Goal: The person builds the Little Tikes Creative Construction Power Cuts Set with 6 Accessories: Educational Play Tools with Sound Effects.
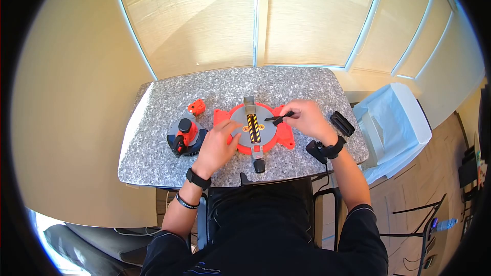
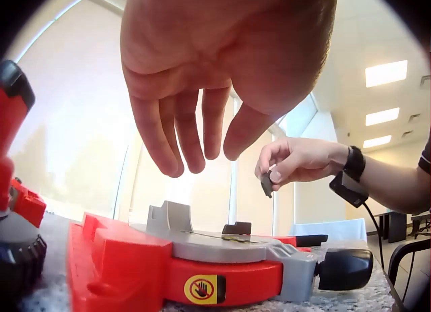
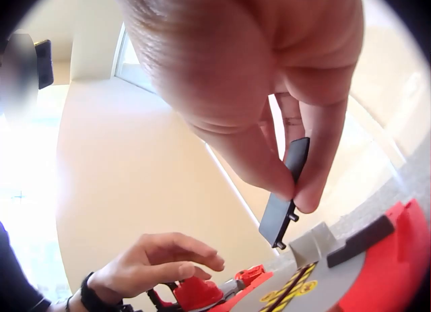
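Note:
My right hand (image 1: 307, 118) pinches a flat black plastic piece (image 3: 275, 214) between thumb and fingers, two small pegs jutting from its edge. It hovers above the right side of a red toy saw base (image 1: 285, 138) with a grey round turntable (image 1: 238, 135). A yellow-and-black striped slot (image 1: 253, 128) runs across the turntable's middle. A second black piece (image 3: 361, 240) sits at the turntable's right edge. Over the left side, my left hand (image 1: 217, 145) hangs with loosely bent fingers, nothing in them. A black knob (image 1: 260, 166) sticks out at the front.
Left of the base stands a red-and-black toy saw part (image 1: 188, 132), with a small red block (image 1: 196, 106) behind it. A black case (image 1: 342, 123) lies at the right of the speckled table (image 1: 153, 166). Beyond that edge is a bin with a pale liner (image 1: 399, 117).

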Demonstrator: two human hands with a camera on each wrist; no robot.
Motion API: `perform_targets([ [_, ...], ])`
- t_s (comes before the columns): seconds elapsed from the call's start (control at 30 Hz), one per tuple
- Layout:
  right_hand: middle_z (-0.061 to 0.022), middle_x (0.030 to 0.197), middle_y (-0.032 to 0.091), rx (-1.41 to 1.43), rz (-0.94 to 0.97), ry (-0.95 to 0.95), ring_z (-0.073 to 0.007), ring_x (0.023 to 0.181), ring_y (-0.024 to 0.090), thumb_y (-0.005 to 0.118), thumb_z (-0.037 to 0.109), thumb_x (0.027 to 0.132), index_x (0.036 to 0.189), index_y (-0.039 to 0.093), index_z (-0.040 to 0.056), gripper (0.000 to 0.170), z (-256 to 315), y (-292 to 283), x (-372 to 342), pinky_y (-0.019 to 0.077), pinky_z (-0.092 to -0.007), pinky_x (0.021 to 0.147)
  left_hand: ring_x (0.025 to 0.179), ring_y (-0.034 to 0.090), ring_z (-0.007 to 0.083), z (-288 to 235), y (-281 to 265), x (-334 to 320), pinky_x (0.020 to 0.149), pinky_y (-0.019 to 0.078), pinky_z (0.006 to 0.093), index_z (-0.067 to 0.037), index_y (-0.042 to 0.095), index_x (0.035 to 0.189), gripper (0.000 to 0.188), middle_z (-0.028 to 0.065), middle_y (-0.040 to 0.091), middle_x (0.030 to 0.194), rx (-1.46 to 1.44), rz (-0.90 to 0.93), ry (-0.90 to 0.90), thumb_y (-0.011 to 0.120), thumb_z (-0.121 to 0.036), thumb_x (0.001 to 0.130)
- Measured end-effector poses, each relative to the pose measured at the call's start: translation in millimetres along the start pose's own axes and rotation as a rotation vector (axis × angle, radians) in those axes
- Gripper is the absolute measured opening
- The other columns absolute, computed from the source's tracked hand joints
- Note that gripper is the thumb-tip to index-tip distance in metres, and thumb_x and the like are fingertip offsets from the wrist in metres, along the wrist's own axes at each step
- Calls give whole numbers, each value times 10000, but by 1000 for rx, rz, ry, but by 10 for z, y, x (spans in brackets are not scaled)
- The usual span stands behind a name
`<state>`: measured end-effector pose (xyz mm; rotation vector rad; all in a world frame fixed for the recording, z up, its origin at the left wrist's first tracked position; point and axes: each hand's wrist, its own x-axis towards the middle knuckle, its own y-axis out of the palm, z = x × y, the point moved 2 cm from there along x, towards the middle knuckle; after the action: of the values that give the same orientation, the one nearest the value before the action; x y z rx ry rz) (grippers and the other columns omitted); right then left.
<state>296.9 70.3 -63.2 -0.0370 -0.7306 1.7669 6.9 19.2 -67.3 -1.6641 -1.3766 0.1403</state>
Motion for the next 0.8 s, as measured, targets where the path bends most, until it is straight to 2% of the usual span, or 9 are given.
perform_targets([
  [0.17,-125,911,750,-3,66,-90,-201,856,755,767,-46,845,976,726,7,147,276,196,42,601,-327,776,1050,689,393,-135,-109,130,895,563,454,-26,712,1148,252,174,719,1126,12,-16,81,748,-62,901],
  [0.23,-125,910,751,-30,74,-119,-205,854,756,776,-40,845,973,727,8,145,361,247,65,601,-326,773,1011,690,405,-169,-141,190,848,572,470,-47,713,1150,232,151,724,1115,2,2,113,731,-74,920],
  [0.3,-110,938,753,-31,94,-106,-167,890,752,765,-59,870,974,728,-13,119,423,292,92,612,-306,819,1007,691,401,-189,-155,238,845,572,467,-49,720,1144,230,149,728,1101,-8,13,120,740,-84,917],
  [0.43,-110,941,754,-9,97,-136,-169,886,753,765,-48,881,975,729,-16,105,458,403,133,613,-305,813,989,696,392,-181,-130,292,834,566,460,-52,741,1114,217,150,734,1059,-4,24,143,763,-105,905],
  [0.5,-115,900,749,72,70,-171,-206,830,756,786,-21,862,957,722,9,119,482,458,155,605,-326,758,980,696,390,-197,-132,311,831,563,460,-47,745,1098,204,154,732,1054,-10,47,123,761,-98,901],
  [0.67,-115,916,746,107,58,-189,-209,839,753,772,-31,870,972,714,-3,120,494,542,179,606,-325,773,952,696,389,-146,-158,348,821,556,461,-25,756,1043,153,166,726,1033,-36,122,30,738,-63,896],
  [0.73,-120,942,746,104,55,-175,-216,854,752,757,-43,873,987,711,-6,129,482,549,183,606,-330,786,919,714,336,-66,-183,358,794,560,403,-4,752,1014,158,150,731,967,16,43,28,763,-21,857],
  [0.8,-142,1009,729,75,0,-257,-264,909,735,702,-59,873,1037,702,3,176,454,528,175,596,-360,830,907,708,341,48,-210,364,791,557,407,-7,758,1013,153,151,728,961,47,26,22,752,-16,860],
])
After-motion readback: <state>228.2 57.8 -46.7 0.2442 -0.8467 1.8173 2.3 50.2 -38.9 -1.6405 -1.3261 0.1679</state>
